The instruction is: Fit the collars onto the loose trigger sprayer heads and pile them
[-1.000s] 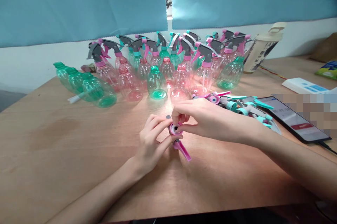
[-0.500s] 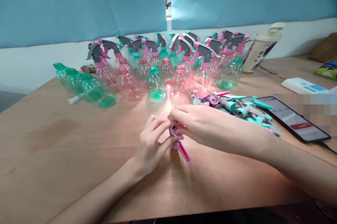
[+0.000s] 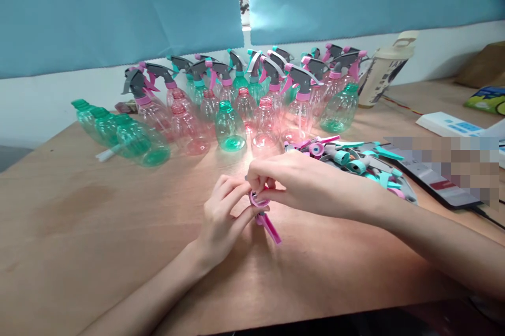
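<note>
Just above the table, a pink and grey trigger spray head [image 3: 270,228] is held with its round pink collar facing up and its pink trigger pointing down toward me. My left hand [image 3: 226,215] is closed around its left side, thumb along the near edge of the collar. From the right, my right hand [image 3: 292,178] reaches over with fingertips pinched together at the collar's opening. Whether a small part is between those fingertips is hidden. Beyond my right forearm lies a pile of loose spray heads [image 3: 341,157] in pink, teal and grey.
Behind my hands stand several open bottles, such as a green bottle [image 3: 231,128] and a pink bottle [image 3: 266,125]. Further back are bottles with spray heads [image 3: 302,94]. Green bottles [image 3: 136,136] stand at left by white tubes [image 3: 109,154]. A phone [image 3: 437,175] and a tumbler [image 3: 386,70] are at right.
The whole view has shifted slightly, so things appear a little further left. My hands keep nearly the same grip, the right fingertips still at the collar.
</note>
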Tool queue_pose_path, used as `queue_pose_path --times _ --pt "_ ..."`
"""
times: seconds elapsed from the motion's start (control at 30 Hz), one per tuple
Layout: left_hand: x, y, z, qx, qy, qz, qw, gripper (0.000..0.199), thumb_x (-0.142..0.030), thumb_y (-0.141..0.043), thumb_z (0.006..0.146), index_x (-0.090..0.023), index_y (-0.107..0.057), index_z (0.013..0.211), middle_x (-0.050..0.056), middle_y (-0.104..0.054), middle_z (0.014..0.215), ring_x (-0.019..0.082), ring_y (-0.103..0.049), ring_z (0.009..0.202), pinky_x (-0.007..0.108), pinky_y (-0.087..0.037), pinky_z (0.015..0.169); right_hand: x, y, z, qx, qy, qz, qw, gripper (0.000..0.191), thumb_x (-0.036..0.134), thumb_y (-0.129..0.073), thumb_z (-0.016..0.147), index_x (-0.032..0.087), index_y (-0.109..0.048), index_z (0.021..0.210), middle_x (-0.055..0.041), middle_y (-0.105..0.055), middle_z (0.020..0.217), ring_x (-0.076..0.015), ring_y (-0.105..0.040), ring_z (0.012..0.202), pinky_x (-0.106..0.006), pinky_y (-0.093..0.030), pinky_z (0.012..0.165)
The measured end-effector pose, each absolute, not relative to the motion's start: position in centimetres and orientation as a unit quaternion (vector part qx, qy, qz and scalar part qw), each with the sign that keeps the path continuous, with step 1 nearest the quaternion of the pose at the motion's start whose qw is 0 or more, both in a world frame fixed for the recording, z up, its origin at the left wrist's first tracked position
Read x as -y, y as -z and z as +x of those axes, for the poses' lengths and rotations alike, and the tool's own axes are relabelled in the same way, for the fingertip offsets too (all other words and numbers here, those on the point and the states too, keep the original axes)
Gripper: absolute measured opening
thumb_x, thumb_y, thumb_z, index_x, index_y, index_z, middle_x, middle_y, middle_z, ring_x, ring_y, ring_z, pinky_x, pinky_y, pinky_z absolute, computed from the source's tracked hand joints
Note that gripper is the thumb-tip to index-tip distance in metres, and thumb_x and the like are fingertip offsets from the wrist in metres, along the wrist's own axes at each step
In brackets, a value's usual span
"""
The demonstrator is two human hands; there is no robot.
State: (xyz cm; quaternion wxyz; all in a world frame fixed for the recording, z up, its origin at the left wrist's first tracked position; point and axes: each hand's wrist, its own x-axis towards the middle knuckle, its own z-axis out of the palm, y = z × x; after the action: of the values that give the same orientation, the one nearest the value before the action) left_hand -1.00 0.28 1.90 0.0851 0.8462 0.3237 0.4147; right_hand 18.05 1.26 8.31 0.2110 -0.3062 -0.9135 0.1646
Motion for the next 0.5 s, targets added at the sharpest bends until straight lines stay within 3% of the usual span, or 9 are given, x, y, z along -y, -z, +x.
queue_pose_path --times 0.17,0.3,0.5 --pt "-0.3 -1.7 -1.0 -0.309 -0.424 0.847 0.088 0.012 -0.020 -0.064 0.084 -0.018 -0.061 0.096 0.004 -0.062 0.084 0.018 -0.052 0.078 0.030 -0.046 0.067 -1.3 -8.6 18.4 0.897 -0.197 -0.315 0.238 0.016 0.011 -0.051 0.081 0.020 -0.038 0.078 0.0054 -0.050 0.068 -0.0070 -0.044 0.058 -0.020 -0.028 0.052" --pt "-0.5 -1.6 -1.2 -0.332 -0.418 0.839 0.109 0.012 -0.017 -0.064 0.083 -0.019 -0.063 0.096 0.004 -0.062 0.085 0.018 -0.053 0.078 0.029 -0.045 0.067 -0.7 -9.9 19.0 0.883 -0.240 -0.323 0.243 0.021 0.015 -0.053 0.083 0.022 -0.034 0.077 0.0048 -0.055 0.074 -0.0071 -0.051 0.063 -0.019 -0.032 0.051" --pt "-0.7 -1.5 -1.3 -0.342 -0.428 0.823 0.148 0.024 -0.023 -0.071 0.079 -0.020 -0.064 0.102 0.002 -0.063 0.084 0.017 -0.053 0.078 0.029 -0.045 0.069 -0.6 -11.0 19.2 0.837 -0.155 -0.382 0.360 0.025 0.014 -0.058 0.082 0.022 -0.035 0.077 0.0041 -0.059 0.074 -0.0100 -0.060 0.070 -0.022 -0.038 0.057"
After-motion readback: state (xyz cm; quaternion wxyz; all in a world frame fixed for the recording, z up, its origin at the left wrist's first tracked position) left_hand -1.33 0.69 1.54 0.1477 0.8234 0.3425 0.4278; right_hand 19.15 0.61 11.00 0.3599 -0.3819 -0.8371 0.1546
